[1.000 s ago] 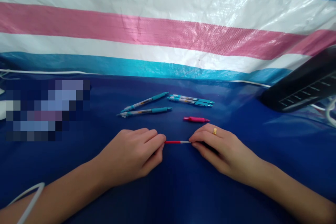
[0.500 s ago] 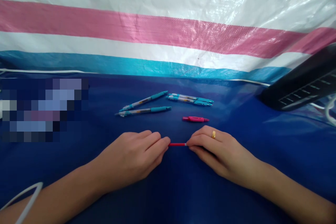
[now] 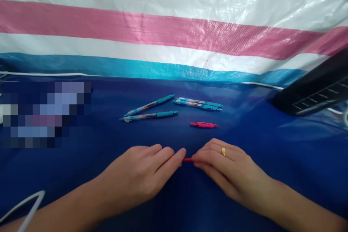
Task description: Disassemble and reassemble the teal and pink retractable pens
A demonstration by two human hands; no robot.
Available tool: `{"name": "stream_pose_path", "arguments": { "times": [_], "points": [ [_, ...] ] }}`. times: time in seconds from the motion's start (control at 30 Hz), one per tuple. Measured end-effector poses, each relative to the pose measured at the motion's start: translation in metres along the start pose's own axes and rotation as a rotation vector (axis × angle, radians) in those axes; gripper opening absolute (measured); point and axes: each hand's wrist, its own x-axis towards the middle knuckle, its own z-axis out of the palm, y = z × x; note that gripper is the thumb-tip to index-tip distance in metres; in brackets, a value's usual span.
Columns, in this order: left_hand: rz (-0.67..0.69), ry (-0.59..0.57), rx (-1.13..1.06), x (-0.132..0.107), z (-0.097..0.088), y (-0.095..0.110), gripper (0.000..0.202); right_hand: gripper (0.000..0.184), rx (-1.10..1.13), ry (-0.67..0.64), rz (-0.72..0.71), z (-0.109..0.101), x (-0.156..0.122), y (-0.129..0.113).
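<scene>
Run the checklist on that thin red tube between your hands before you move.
1. Thin red tube visible between both hands: ok.
2. Left fingers at its left end: ok.
3. Right fingers at its right end: ok.
4. Both tube ends in view: not ok, the fingers hide them.
5. Firmness of the grip: cannot tell.
6. Pink pen apart from the hands: ok.
7. Blue pens apart from the hands: ok.

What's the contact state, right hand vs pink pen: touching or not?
Apart. The head view shows a strip of blue sheet between the right hand and the pink pen, which lies beyond its knuckles.
</scene>
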Motion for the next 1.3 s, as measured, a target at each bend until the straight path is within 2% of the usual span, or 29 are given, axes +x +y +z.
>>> {"name": "stream_pose_path", "arguments": {
  "times": [0.13,0.3,0.5,0.87,1.0,1.13,1.3],
  "points": [
    [-0.018,0.006,-0.014,-0.005,0.007,-0.004,0.028,0.016,-0.044,-0.012,0.009,-0.004,0.001,0.002],
    [-0.071,0.069,-0.043,-0.002,0.010,-0.007,0.022,0.021,-0.203,0.108,0.099,-0.009,0.001,0.013],
    [-0.083,0.063,-0.051,0.000,0.008,-0.007,0.023,0.029,-0.368,0.049,0.197,-0.005,0.000,0.030],
    [-0.108,0.081,-0.047,0.002,0.008,-0.007,0.024,0.022,-0.377,0.049,0.198,-0.005,-0.001,0.030],
    [-0.165,0.109,0.017,0.001,0.009,-0.008,0.022,0.013,-0.323,-0.015,0.219,-0.007,0.002,0.028],
    [-0.220,0.074,0.043,0.000,0.009,-0.010,0.024,0.007,-0.256,-0.089,0.236,-0.010,0.005,0.019],
    [-0.224,0.047,0.046,0.001,0.009,-0.010,0.026,0.015,-0.192,-0.112,0.260,-0.012,0.006,0.011]
  ]
}}
